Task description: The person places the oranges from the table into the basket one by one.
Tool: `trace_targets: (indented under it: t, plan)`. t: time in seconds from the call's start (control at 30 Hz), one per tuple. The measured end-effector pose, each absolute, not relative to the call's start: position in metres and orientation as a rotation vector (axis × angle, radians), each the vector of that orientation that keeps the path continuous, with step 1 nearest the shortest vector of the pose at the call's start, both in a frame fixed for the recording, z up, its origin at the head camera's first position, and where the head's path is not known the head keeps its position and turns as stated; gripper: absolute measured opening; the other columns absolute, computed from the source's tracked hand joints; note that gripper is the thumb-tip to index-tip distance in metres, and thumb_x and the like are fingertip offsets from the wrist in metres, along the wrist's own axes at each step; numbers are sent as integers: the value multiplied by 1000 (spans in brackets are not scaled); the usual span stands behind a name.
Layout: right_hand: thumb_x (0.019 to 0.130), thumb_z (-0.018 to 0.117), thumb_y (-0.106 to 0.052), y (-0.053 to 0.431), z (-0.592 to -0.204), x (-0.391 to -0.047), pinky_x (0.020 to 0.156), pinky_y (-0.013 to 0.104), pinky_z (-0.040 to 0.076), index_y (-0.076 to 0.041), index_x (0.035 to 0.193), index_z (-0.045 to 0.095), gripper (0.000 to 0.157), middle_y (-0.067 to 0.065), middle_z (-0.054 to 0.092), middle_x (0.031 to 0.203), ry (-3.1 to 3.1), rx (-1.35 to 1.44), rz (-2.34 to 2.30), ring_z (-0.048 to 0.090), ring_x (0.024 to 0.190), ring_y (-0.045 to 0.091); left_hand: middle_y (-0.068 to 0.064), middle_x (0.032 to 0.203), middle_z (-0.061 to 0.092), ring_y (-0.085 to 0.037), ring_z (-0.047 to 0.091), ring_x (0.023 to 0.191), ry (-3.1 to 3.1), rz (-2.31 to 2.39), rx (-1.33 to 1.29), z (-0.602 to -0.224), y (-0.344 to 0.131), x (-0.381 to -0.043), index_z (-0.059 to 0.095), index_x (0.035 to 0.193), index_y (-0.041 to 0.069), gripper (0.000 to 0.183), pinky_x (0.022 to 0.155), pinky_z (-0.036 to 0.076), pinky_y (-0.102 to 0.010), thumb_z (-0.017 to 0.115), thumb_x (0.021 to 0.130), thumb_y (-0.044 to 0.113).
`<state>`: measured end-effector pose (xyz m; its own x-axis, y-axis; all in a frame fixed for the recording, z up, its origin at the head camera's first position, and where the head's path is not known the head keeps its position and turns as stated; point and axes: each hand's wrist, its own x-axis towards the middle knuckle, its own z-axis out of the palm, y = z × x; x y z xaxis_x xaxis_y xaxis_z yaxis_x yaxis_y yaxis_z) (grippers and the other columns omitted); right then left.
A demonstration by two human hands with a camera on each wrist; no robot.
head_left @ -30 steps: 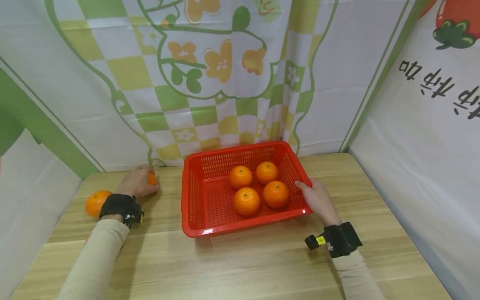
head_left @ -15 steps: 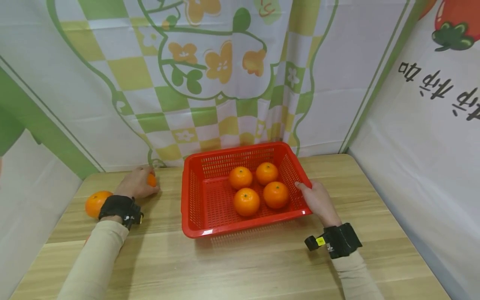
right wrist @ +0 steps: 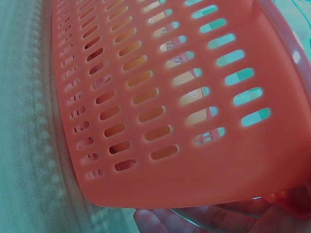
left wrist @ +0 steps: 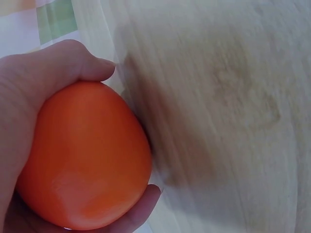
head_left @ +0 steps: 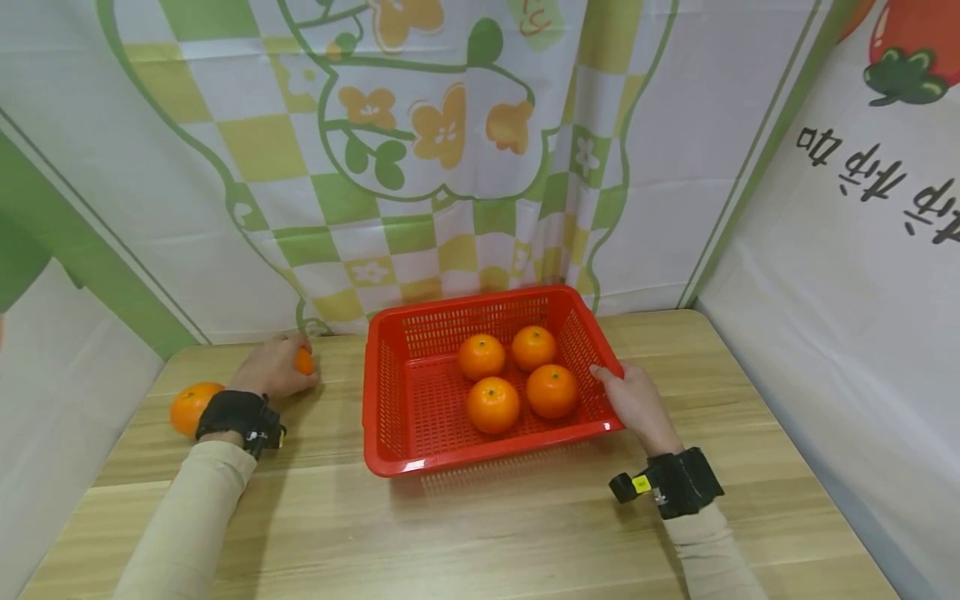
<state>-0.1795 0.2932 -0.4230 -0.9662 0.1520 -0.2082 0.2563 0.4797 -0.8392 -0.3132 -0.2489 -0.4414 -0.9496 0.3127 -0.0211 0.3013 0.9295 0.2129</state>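
red basket [head_left: 435,404], long axis roughly left to right

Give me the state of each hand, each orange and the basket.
Red basket: upright, open-topped, partly filled
Basket oranges: four, grouped toward the basket's right end
Held orange: grasped by the left hand
Left hand: curled round the held orange
Right hand: grips the basket's right rim
Loose orange: on the table, partly hidden behind the black wrist strap
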Motion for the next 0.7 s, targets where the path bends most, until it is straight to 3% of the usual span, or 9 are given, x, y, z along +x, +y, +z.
trace_targets:
  t: [0.47, 0.7]
  plan:
    - [108, 50, -38, 294, -425, -178, 71, 27, 58, 2, 136, 58, 49, 19, 72, 113, 2613, 362, -1510, 73, 86, 20, -19, 100, 64, -28, 58, 81, 2994, 356, 539, -432, -239, -312, 63, 120, -2, 48, 64, 46, -34, 76, 84, 27]
    - [108, 51, -37, 294, -424, -181, 72, 27, 56, 3, 129, 64, 47, 17, 73, 109, 2617, 350, -1536, 72, 86, 19, -24, 111, 65, -29, 59, 83, 3016, 360, 589, -421, -231, -311, 61, 129, -2, 54, 63, 47, -33, 75, 85, 26]
